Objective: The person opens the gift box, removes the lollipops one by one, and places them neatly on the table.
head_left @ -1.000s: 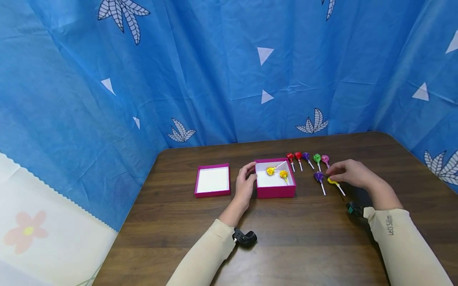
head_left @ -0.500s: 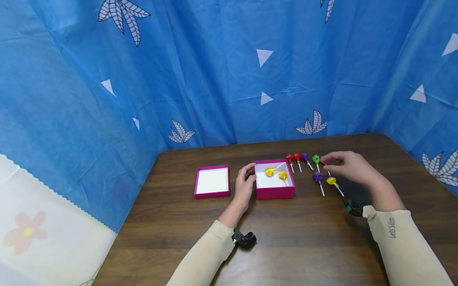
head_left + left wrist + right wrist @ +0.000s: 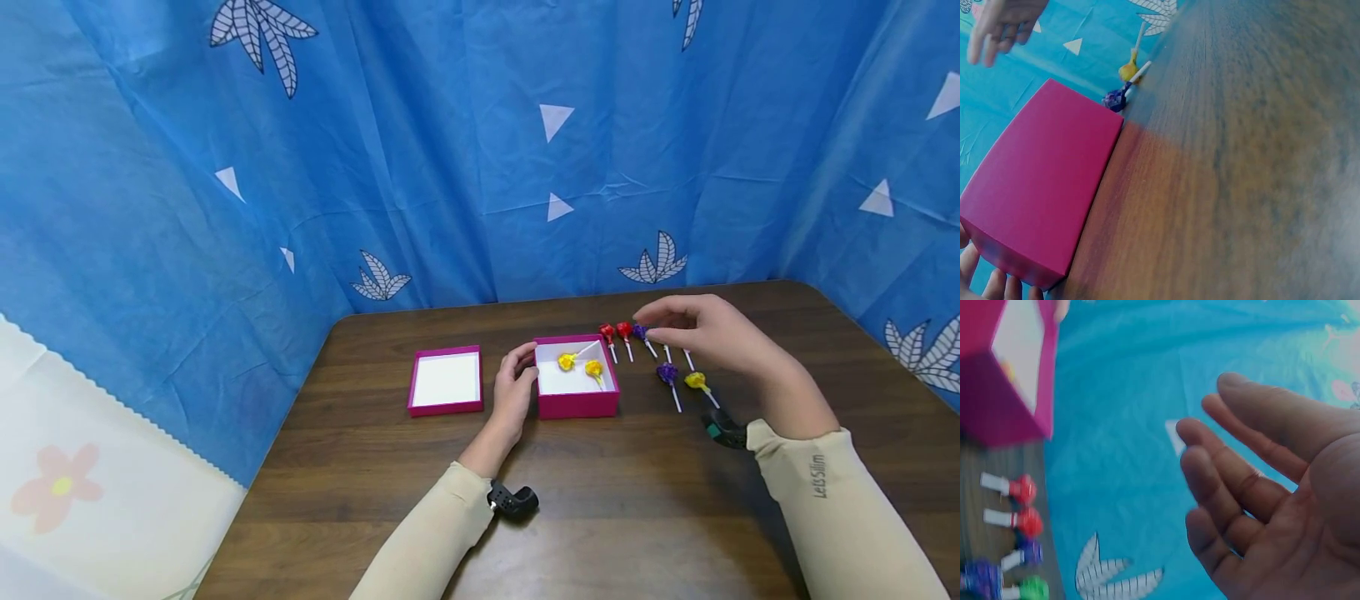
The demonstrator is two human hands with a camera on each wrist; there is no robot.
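My left hand point(image 3: 512, 392) rests against the left side of an open magenta box point(image 3: 577, 406), fingertips touching its wall in the left wrist view. Inside the white interior lie two yellow lollipops point(image 3: 566, 361). My right hand point(image 3: 712, 333) is held above the lollipops to the box's right, fingers loosely bent, holding nothing. Its fingertips overlap a small purple lollipop point(image 3: 640, 331) in the head view. Two red lollipops point(image 3: 615, 331) lie left of it. Nearer are another purple lollipop point(image 3: 667, 372) and a yellow lollipop point(image 3: 696, 381). A green lollipop point(image 3: 1035, 589) shows in the right wrist view; the hand hides its head from above.
A shallow magenta lid point(image 3: 447, 379) with a white inside lies left of the box on the brown wooden table point(image 3: 375, 483). Blue curtain point(image 3: 465, 167) hangs behind the table's far edge. Beside the green lollipop, a white stick point(image 3: 689, 360) shows below the right hand.
My right hand has moved left and away from me, from the nearer yellow lollipop past the pink and green ones to over the back row. My left hand stays at the box.
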